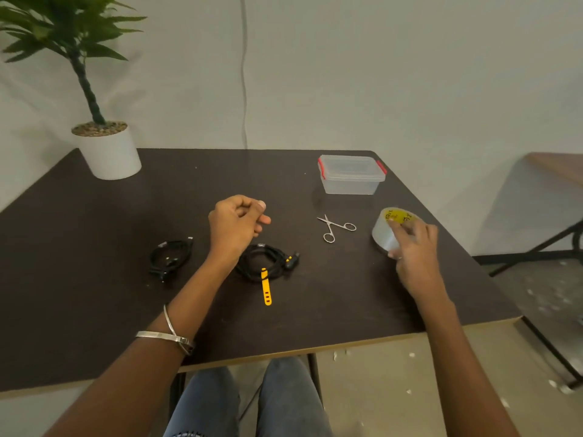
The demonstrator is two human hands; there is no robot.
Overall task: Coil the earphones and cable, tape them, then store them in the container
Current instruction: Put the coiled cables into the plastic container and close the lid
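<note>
Two black coils lie on the dark table. One is a small coil of earphones at the left. The other is a coiled cable in the middle, with a yellow strap sticking out toward me. My left hand hovers above and just behind the cable coil, fingers loosely curled, holding nothing. My right hand grips a roll of clear tape with a yellow core at the right, tilted on the table. The clear container with red clips stands closed at the back right.
Small silver scissors lie between the cable coil and the tape roll. A potted plant in a white pot stands at the table's back left corner. The table's right edge is close to the tape roll.
</note>
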